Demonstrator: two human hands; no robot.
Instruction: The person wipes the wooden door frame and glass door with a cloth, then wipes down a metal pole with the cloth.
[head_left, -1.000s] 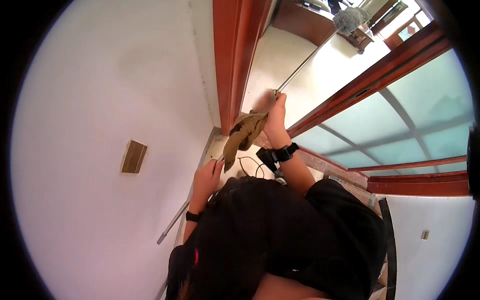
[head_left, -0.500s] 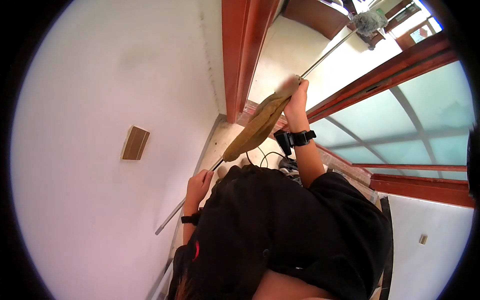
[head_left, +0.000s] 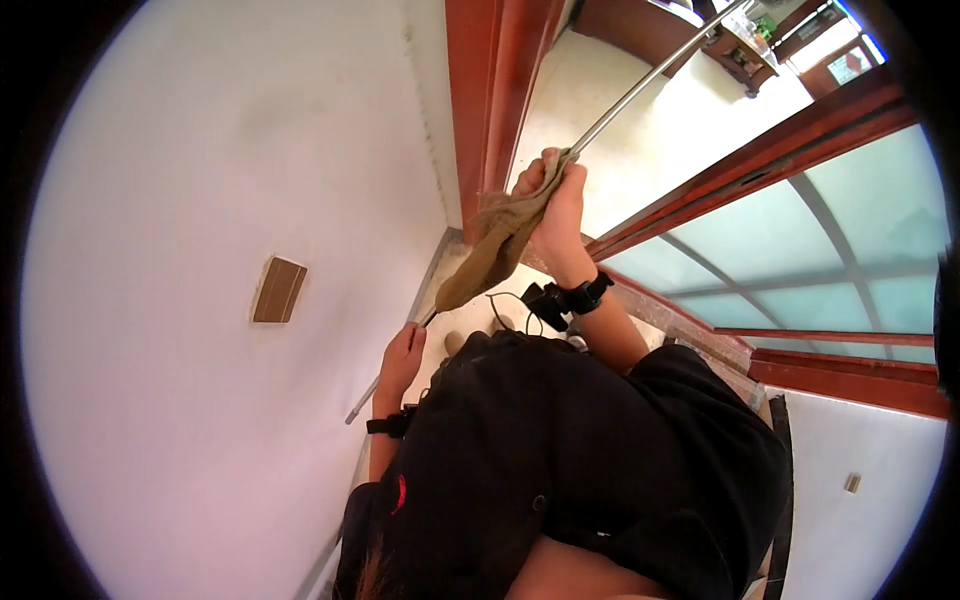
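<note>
A long metal pole runs from the lower left up through the doorway, its top end out of frame. My right hand is closed around a brown-green cloth wrapped on the pole. The cloth hangs down the pole towards my left hand, which grips the bare pole near its lower end. That lower tip sticks out beside the white wall.
A white wall with a brown switch plate is close on the left. Ahead stands a red door frame; a frosted glass door is on the right. Beyond are wooden furniture pieces. Cables lie near my feet.
The pole has moved up and away, so its grey fluffy head has left the view. My right hand first slid up with the cloth, then came slightly back; the cloth stretched out, then bunched.
</note>
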